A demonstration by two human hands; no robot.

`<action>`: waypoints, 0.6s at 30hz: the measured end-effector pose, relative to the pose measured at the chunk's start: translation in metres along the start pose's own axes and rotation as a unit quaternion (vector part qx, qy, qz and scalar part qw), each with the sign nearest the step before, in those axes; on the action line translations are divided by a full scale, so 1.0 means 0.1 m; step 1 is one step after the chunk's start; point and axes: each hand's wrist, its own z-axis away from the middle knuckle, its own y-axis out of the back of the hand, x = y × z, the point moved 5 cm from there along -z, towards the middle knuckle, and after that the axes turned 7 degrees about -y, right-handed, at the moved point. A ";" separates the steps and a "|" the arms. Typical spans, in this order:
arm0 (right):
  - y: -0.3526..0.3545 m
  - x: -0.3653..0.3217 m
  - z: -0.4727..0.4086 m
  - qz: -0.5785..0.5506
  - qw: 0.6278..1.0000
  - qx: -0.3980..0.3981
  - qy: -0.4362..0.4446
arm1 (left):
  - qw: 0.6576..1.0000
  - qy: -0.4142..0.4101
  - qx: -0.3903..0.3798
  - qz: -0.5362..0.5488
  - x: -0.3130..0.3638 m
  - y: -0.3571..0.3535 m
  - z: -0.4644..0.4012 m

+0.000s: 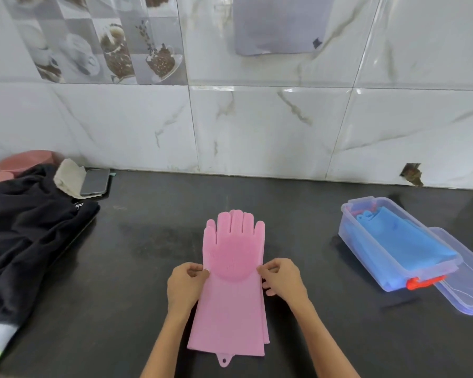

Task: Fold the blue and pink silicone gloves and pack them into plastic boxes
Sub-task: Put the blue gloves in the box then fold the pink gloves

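The pink silicone gloves (pixel 231 282) lie stacked flat on the dark counter, fingers pointing away from me, cuffs near me with a hanging tab at the bottom. My left hand (pixel 185 286) pinches their left edge at the wrist. My right hand (pixel 283 279) pinches the right edge at the same height. The blue gloves (pixel 402 241) lie folded inside a clear plastic box (pixel 366 255) at the right, which has an orange clasp. Its clear lid (pixel 464 290) rests against the box's right side.
A black garment (pixel 30 236) with a reflective stripe covers the counter's left side. Behind it are a phone (pixel 94 182), a beige cloth (pixel 67 175) and pink bowls (pixel 22 160). The tiled wall rises at the counter's back edge.
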 end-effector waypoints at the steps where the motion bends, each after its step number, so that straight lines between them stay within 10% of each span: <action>1: 0.01 0.00 0.00 0.001 1.000 0.005 -0.001 | 0.999 -0.013 0.013 -0.034 0.01 0.01 -0.01; 18: 0.01 -0.07 -0.03 0.086 0.994 0.071 0.017 | 0.985 -0.071 0.057 -0.146 0.10 -0.07 -0.03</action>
